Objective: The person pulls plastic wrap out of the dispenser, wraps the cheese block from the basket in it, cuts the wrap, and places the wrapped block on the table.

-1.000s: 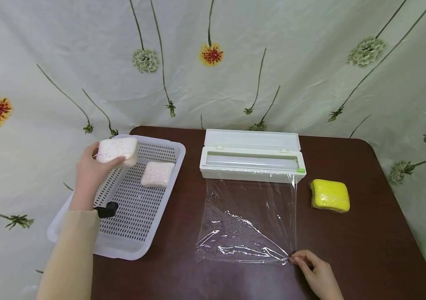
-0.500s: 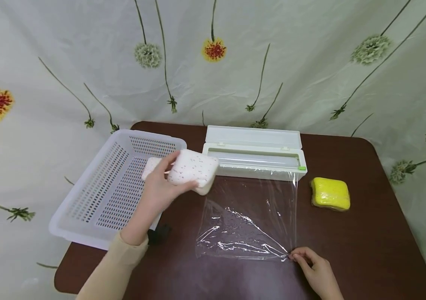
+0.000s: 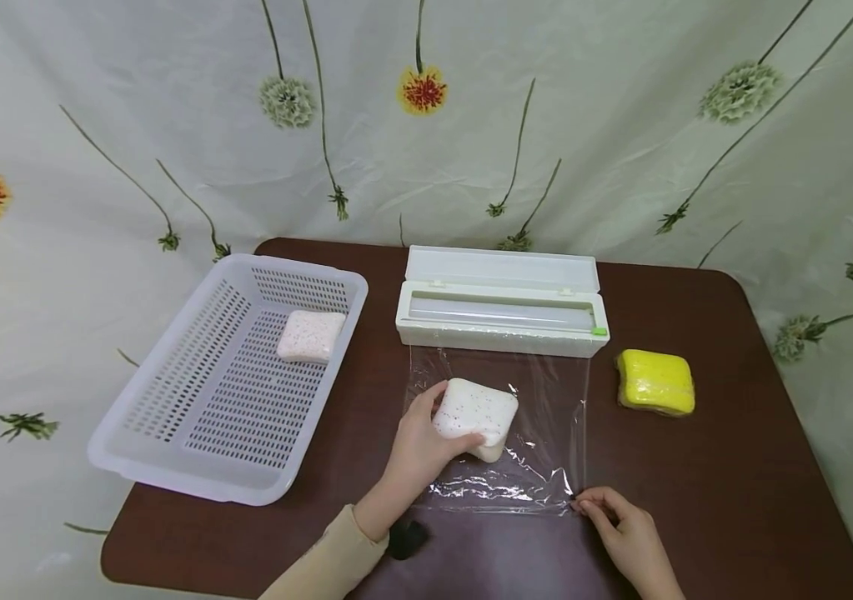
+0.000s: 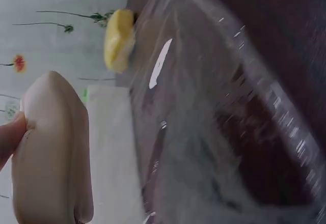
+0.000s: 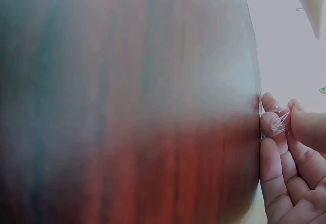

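My left hand [image 3: 418, 450] grips a thick white speckled sponge [image 3: 477, 412] by its left side, above a sheet of cling film [image 3: 501, 492]. In the left wrist view the sponge [image 4: 51, 152] appears side-on, raised over the film, with one fingertip on it. The film runs out from the white dispenser box [image 3: 501, 337] towards me. With thumb and fingers my right hand [image 3: 629, 533] pinches its near right corner. Bunched film [image 5: 279, 123] shows between those fingertips in the right wrist view.
A white perforated basket [image 3: 118, 454] stands at the left with another speckled sponge [image 3: 311, 337] inside. Right of the dispenser lies a yellow sponge [image 3: 655, 382] wrapped in film. The dispenser's lid [image 3: 501, 267] is raised. A flowered curtain hangs behind the brown table [image 3: 741, 467].
My left hand has carried the white sponge from over the basket rightwards, to above the film. My right hand keeps its pinch on the film corner.
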Demonstrator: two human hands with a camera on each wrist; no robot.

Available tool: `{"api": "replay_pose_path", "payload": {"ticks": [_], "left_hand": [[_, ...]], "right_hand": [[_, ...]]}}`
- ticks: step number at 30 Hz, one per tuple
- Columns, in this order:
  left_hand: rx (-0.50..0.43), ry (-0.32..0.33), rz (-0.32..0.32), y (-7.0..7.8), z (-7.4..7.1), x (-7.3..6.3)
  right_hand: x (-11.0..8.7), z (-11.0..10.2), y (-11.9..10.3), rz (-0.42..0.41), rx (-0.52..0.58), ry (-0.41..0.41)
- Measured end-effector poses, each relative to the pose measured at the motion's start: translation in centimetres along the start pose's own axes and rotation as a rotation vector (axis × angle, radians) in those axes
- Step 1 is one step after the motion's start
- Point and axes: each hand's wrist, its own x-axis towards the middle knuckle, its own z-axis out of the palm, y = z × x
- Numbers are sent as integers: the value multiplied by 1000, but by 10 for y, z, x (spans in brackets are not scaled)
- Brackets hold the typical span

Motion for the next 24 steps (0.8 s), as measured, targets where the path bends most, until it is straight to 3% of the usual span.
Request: {"api": "replay_pose_path", "payload": {"ticks": [6, 17, 24], "left_hand": [[37, 33, -7, -12, 23, -3], [44, 108, -27, -26, 46, -1], [65, 85, -52, -36, 61, -3]], "right_hand": [[2, 0, -3, 3, -7, -1], [2, 1, -3, 11, -7, -6], [1, 1, -2, -7, 9, 15]]}}
